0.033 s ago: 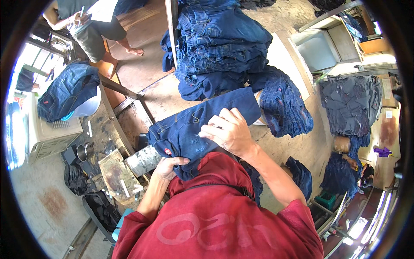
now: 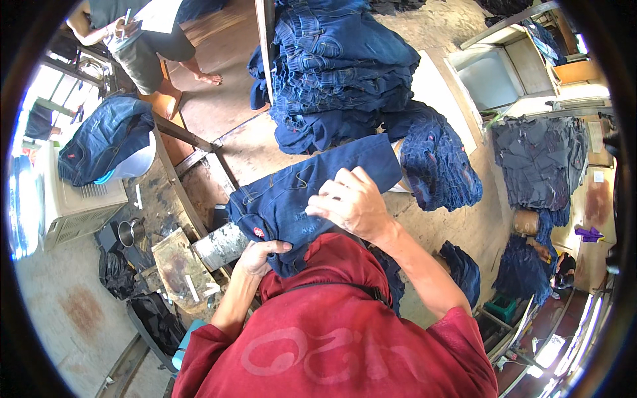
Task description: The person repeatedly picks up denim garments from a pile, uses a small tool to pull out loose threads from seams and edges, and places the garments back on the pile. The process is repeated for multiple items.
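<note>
A pair of dark blue jeans (image 2: pixel 279 192) lies stretched in front of me, over the end of a pale, scuffed arm (image 2: pixel 222 248). It has a yellow stitched curve and a small round red tag. My left hand (image 2: pixel 257 257) grips the bunched edge below the tag, thumb on top. Over the middle of the denim is my right hand (image 2: pixel 355 207), its fingers curled closed. Whatever those fingers hold, if anything, is hidden. Faint pale scuff marks show on the cloth beside the right fingertips.
A tall stack of folded jeans (image 2: pixel 342 73) stands beyond the work, with a frayed denim pile (image 2: pixel 438 159) to its right. At left are a worn table (image 2: pixel 176 272) with white sticks and a metal cup (image 2: pixel 131 232). Another person (image 2: pixel 142 53) holds paper at upper left.
The right hand's fingers have shifted very slightly over the denim. The left hand and the jeans look the same.
</note>
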### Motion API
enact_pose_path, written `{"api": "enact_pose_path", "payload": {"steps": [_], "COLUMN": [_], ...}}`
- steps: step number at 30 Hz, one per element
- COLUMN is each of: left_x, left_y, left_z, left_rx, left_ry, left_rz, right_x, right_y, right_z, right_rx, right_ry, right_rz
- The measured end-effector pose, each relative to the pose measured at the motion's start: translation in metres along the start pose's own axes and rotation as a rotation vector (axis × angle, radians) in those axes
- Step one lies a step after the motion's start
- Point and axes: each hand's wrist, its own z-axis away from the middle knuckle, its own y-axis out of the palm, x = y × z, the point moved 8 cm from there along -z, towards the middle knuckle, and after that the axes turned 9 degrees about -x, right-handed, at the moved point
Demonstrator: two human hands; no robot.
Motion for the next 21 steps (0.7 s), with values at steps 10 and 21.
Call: {"api": "enact_pose_path", "payload": {"steps": [10,21], "left_x": [-0.001,0.015], "left_y": [0.009,-0.009], "left_z": [0.003,0.011], "left_rx": [0.05,-0.128], "left_ry": [0.005,-0.269], "left_rz": [0.008,-0.135], "right_x": [0.013,-0.014], "right_y": [0.005,-0.03], "right_z": [-0.004,0.036], "right_rx": [0.054,-0.025], "right_ry": [-0.073,0.126], "right_rz": [0.012,-0.069]}}
